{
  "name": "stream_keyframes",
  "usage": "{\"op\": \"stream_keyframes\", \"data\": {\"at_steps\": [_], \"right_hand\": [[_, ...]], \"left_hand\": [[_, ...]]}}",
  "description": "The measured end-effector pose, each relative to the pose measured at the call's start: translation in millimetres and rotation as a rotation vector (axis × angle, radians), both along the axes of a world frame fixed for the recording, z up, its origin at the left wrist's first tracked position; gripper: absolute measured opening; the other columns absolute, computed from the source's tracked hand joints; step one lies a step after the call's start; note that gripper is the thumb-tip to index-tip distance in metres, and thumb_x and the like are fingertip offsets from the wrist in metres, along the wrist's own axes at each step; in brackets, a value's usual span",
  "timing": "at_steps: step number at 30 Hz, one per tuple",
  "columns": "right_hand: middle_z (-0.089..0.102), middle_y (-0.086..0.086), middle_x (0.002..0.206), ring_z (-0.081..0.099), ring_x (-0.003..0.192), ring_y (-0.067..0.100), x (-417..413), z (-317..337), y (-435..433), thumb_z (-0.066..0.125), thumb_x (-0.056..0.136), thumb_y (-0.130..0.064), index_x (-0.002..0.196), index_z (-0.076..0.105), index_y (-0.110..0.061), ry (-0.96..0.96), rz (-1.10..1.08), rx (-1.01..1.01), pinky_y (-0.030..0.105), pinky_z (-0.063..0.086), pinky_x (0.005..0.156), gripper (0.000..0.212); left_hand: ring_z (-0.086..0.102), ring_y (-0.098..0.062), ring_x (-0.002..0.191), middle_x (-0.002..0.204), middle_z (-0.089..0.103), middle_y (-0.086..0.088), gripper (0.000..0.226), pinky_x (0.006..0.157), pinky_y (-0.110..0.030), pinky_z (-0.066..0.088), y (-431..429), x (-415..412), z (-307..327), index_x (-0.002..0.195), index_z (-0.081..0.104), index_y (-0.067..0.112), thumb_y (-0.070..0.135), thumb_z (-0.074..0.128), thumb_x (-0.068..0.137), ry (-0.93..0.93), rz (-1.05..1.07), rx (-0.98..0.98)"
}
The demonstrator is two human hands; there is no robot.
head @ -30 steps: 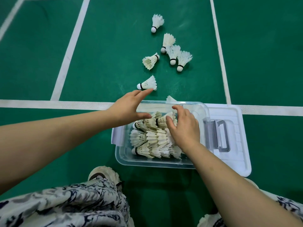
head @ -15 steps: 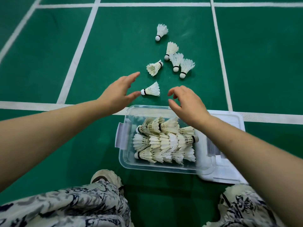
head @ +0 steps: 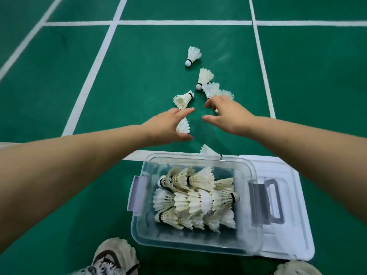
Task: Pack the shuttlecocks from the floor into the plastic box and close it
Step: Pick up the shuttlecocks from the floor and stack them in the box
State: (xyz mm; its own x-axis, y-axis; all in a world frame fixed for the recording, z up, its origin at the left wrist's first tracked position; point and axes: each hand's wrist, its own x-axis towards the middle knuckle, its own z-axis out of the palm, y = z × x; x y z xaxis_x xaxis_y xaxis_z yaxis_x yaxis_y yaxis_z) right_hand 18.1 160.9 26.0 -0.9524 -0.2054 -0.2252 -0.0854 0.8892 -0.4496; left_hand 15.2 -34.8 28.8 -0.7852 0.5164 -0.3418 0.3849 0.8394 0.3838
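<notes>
Overhead, a clear plastic box [head: 139,231] sits on the green floor [head: 139,76], packed with white feather shuttlecocks [head: 198,197] lying in rows; its lid [head: 288,235] lies alongside. Beyond it, the left hand [head: 166,126] arches, fingers apart, over one loose shuttlecock [head: 183,127], contact unclear. The right hand [head: 230,118], fingers spread, holds nothing and half hides a cluster [head: 210,89].

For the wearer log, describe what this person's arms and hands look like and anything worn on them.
Nothing is worn. The left forearm and right forearm are bare right to the frame edges, with no sleeve in view. The left hand and right hand are bare too: no gloves, rings, watch, bracelets or markings visible.
</notes>
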Motion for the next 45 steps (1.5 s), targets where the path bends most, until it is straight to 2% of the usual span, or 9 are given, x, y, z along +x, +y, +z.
{"op": "stream_keyframes", "data": {"at_steps": [7, 10, 17, 20, 24, 28, 34, 39, 45], "right_hand": [[0.044, 0.012, 0.132, 0.049, 0.119, 0.028, -5.9, -52.1, 18.4, 0.067, 0.082, -0.039, 0.129, 0.044, -0.018, -0.141, -0.05, 0.008, 0.039, 0.041, 0.101, 0.057], [0.043, 0.013, 0.133, 0.049, 0.119, 0.027, -5.1, -68.7, 25.4, 0.069, 0.08, -0.04, 0.131, 0.042, -0.017, -0.201, -0.094, -0.001, 0.038, 0.04, 0.101, 0.062], [0.043, 0.011, 0.132, 0.047, 0.122, 0.026, -4.2, -94.5, 27.5, 0.073, 0.075, -0.042, 0.132, 0.041, -0.02, -0.285, -0.096, -0.03, 0.04, 0.039, 0.104, 0.069], [0.042, 0.01, 0.132, 0.045, 0.123, 0.025, -0.9, -102.1, 25.3, 0.075, 0.072, -0.043, 0.132, 0.04, -0.022, -0.343, -0.044, -0.035, 0.041, 0.038, 0.105, 0.073], [0.041, 0.009, 0.133, 0.044, 0.125, 0.024, 3.0, -109.5, 23.2, 0.076, 0.069, -0.047, 0.134, 0.038, -0.022, -0.399, -0.011, -0.054, 0.041, 0.038, 0.106, 0.079], [0.04, 0.008, 0.134, 0.043, 0.126, 0.024, 5.8, -113.8, 22.6, 0.074, 0.071, -0.05, 0.135, 0.038, -0.022, -0.414, -0.006, -0.064, 0.041, 0.037, 0.107, 0.079], [0.042, 0.008, 0.134, 0.044, 0.125, 0.024, 7.4, -116.6, 24.1, 0.065, 0.078, -0.053, 0.133, 0.041, -0.022, -0.414, -0.047, -0.046, 0.041, 0.038, 0.106, 0.067], [0.042, 0.009, 0.135, 0.048, 0.12, 0.025, 8.4, -116.9, 21.1, 0.057, 0.084, -0.053, 0.134, 0.04, -0.02, -0.396, -0.072, -0.027, 0.038, 0.04, 0.102, 0.063], [0.043, 0.009, 0.129, 0.052, 0.113, 0.029, 10.2, -116.5, 21.4, 0.056, 0.084, -0.053, 0.131, 0.042, -0.021, -0.422, -0.029, 0.046, 0.04, 0.044, 0.096, 0.058]], "left_hand": [[0.044, -0.024, 0.126, 0.144, 0.036, -0.009, 0.086, 0.102, -0.031, 0.035, 26.8, -19.7, -41.2, 0.147, 0.016, 0.03, 0.047, 0.066, 0.079, -0.098, -0.004, 0.007], [0.034, -0.025, 0.134, 0.147, 0.032, -0.009, 0.09, 0.109, -0.034, 0.031, 27.7, -26.5, -62.6, 0.147, 0.015, 0.03, 0.05, 0.067, 0.076, -0.128, 0.011, -0.035], [0.028, -0.026, 0.134, 0.142, 0.036, -0.007, 0.092, 0.109, -0.044, 0.032, 27.7, -33.2, -95.8, 0.145, 0.02, 0.031, 0.06, 0.066, 0.071, -0.072, -0.029, -0.119], [0.03, -0.026, 0.131, 0.138, 0.041, -0.006, 0.079, 0.104, -0.044, 0.036, 25.8, -39.0, -98.9, 0.142, 0.029, 0.027, 0.051, 0.066, 0.077, -0.003, -0.087, -0.197], [0.031, -0.027, 0.129, 0.129, 0.049, -0.005, 0.041, 0.092, -0.039, 0.035, 24.6, -43.1, -100.0, 0.128, 0.048, 0.021, 0.021, 0.054, 0.087, 0.223, -0.238, -0.377], [0.032, -0.026, 0.129, 0.116, 0.057, -0.003, 0.034, 0.087, -0.038, 0.032, 22.6, -41.9, -100.9, 0.117, 0.054, 0.015, 0.004, 0.046, 0.086, 0.316, -0.331, -0.455], [0.042, -0.023, 0.115, 0.112, 0.054, -0.005, 0.037, 0.076, -0.037, 0.04, 22.4, -39.9, -98.3, 0.119, 0.052, 0.012, -0.002, 0.042, 0.086, 0.21, -0.453, -0.457], [0.053, -0.032, 0.091, 0.107, 0.047, -0.012, 0.044, 0.07, -0.038, 0.039, 39.7, -30.3, -83.8, 0.129, 0.041, 0.014, -0.003, 0.04, 0.088, 0.087, -0.531, -0.368], [0.041, -0.021, 0.072, 0.088, 0.037, -0.004, 0.049, 0.066, -0.031, 0.033, 63.2, -24.7, -75.9, 0.127, 0.045, 0.024, -0.004, 0.039, 0.087, 0.014, -0.672, -0.19]]}}
